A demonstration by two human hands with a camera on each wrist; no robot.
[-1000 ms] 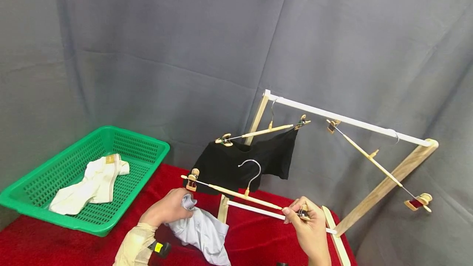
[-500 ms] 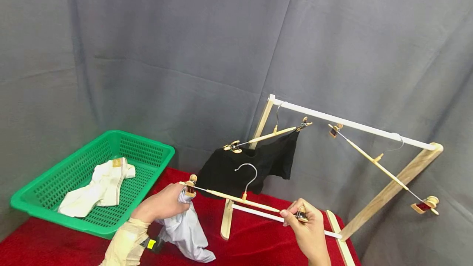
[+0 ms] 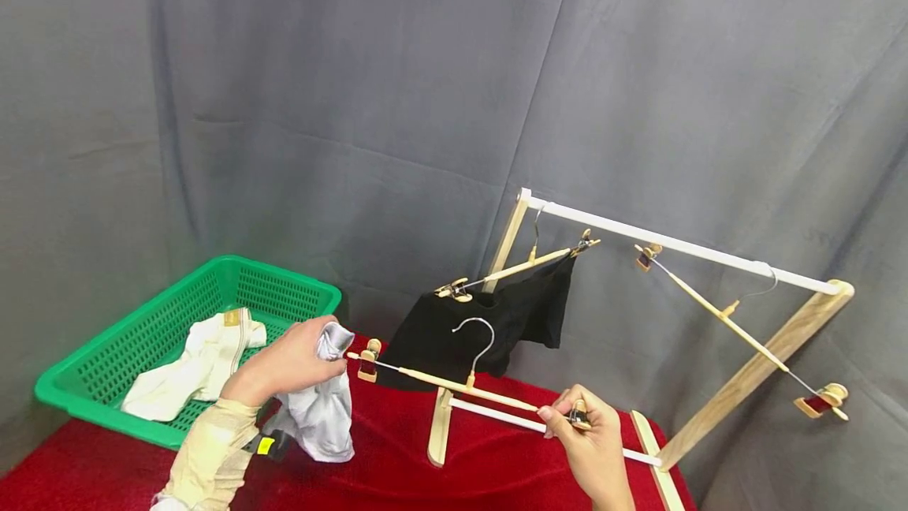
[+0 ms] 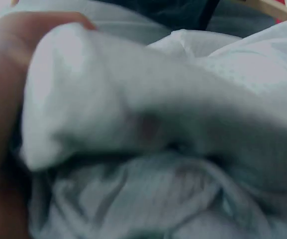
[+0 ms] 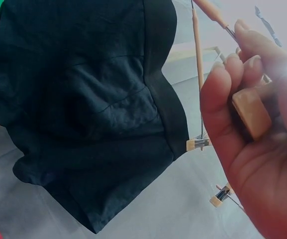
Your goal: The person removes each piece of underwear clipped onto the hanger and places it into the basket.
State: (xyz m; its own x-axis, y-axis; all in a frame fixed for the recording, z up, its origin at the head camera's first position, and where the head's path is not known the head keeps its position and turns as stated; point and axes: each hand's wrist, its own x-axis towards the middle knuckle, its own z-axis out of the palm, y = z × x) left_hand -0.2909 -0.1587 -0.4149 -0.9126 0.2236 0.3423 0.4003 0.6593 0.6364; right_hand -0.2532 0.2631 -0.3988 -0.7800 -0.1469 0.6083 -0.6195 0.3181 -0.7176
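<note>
My left hand (image 3: 294,361) grips a crumpled light grey garment (image 3: 319,424) near its upper edge, and the rest droops below. In the left wrist view the grey cloth (image 4: 173,109) fills most of the picture beside the fingers. My right hand (image 3: 589,436) pinches the right end of a wooden clip hanger (image 3: 433,378), with a clip (image 5: 252,114) at the palm. The hanger's left clip (image 3: 369,361) is just right of the grey garment's bunched top, with no cloth in it. Its metal hook (image 3: 482,330) points up.
Black shorts (image 3: 482,322) hang from another clip hanger on a small rack's white rail (image 3: 674,243). To their right a bare hanger (image 3: 716,310) dangles at a slant. At left, a green basket (image 3: 78,385) holds a white garment (image 3: 202,365). Red cloth (image 3: 397,487) covers the table.
My left hand has moved left and slightly up with the grey garment, away from the hanger's left clip. The right hand keeps its hold on the hanger. The head view has shifted a little.
</note>
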